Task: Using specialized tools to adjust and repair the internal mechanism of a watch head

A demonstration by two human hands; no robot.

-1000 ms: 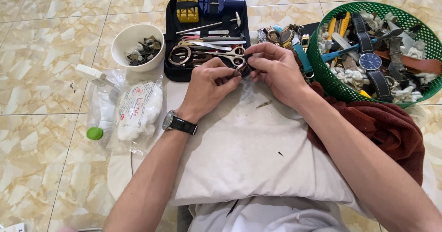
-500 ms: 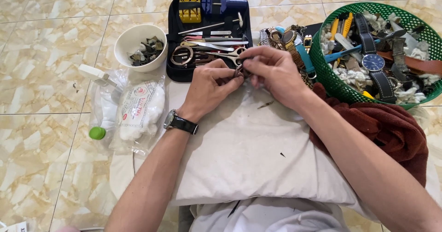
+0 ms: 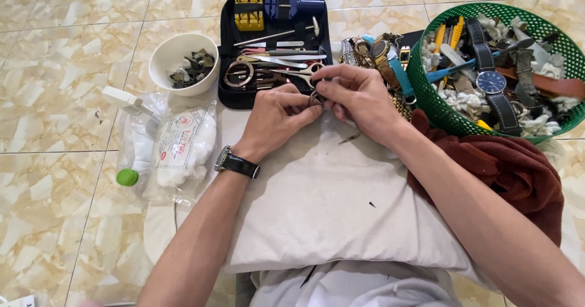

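A glossy marbled tile floor (image 3: 55,88) in cream and tan carries everything. Over the person's lap lies a soft off-white cushion (image 3: 329,203), its cloth matte and slightly creased, with a dark red towel (image 3: 506,173) bunched at its right edge. Above that stands a round green plastic mesh basket (image 3: 426,94) heaped with watches, leather straps and tools. At the top centre lies an open black tool case (image 3: 228,97), rectangular, holding metal scissors, tweezers and small blue and yellow tools. Between case and basket sits a pile of metal-banded watches (image 3: 381,51). Left of the case is a round white bowl (image 3: 161,54) of small dark parts, and below it a clear plastic bag of white cotton (image 3: 183,148) beside a clear bottle with a green cap (image 3: 127,176).

The left hand (image 3: 274,118), a black-strapped wristwatch (image 3: 234,162) on its wrist, and the right hand (image 3: 362,97) meet over the far edge of the cushion, just below the case. Their fingertips are pressed together on a small round metal part (image 3: 315,100), pinched between both hands. It is mostly hidden by the fingers, so which way it faces and whether it has a long axis cannot be told; only a dull, curved rim shows.
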